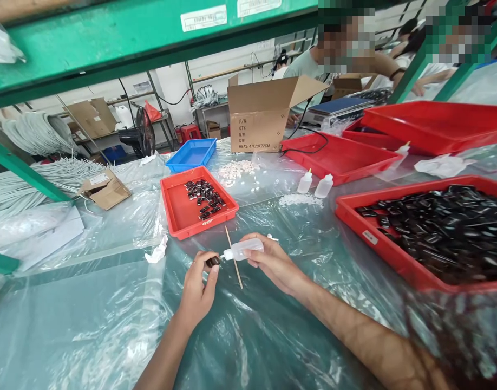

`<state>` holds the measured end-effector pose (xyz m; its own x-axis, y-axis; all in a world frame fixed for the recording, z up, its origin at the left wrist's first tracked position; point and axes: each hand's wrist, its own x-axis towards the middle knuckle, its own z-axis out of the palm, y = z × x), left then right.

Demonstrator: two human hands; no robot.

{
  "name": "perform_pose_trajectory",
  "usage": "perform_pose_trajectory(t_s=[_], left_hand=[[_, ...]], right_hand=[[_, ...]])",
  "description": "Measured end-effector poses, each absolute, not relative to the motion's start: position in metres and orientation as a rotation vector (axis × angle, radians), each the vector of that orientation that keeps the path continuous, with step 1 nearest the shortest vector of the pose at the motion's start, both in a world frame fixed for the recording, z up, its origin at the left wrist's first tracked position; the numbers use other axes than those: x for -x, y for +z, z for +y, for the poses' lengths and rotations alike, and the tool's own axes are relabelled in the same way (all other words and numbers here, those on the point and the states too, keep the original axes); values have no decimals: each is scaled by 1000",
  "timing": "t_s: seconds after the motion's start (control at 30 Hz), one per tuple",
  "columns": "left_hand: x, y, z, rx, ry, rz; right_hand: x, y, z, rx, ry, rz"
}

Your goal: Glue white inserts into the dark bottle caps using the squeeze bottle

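Note:
My left hand pinches a small black part between thumb and fingers. My right hand grips a small clear squeeze bottle, held sideways with its white nozzle touching the black part. A thin wooden stick slants across the plastic sheet between my hands. Just beyond my hands, a small red tray holds several black parts.
A large red tray full of black parts is at the right. Two more squeeze bottles, white bits, a blue tray, a cardboard box and more red trays lie farther back. Other people work behind the box.

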<state>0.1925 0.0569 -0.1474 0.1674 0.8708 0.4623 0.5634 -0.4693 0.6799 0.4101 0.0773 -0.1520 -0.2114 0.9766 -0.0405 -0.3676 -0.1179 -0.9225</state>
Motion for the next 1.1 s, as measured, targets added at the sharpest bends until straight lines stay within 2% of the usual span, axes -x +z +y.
perform_pose_trajectory(t_s=[0.27, 0.33, 0.5, 0.6, 0.73, 1.1], left_hand=[[-193, -144, 58, -2105, 1289, 1364], [-193, -144, 58, -2118, 1300, 1362], [-195, -144, 57, -2149, 1317, 1354], [-195, -143, 56, -2165, 1323, 1341], [-196, -140, 55, -2184, 1322, 1318], [-199, -140, 52, -2209, 1275, 1257]], right_hand=[[-411, -148, 75, 880, 1478, -1129], [-411, -148, 72, 912, 1297, -1303], [-416, -142, 62, 776, 523, -1749], [-419, -138, 58, 680, 317, -1873], [-424, -136, 58, 695, 293, -1931], [-432, -127, 63, 711, 486, -1947]])
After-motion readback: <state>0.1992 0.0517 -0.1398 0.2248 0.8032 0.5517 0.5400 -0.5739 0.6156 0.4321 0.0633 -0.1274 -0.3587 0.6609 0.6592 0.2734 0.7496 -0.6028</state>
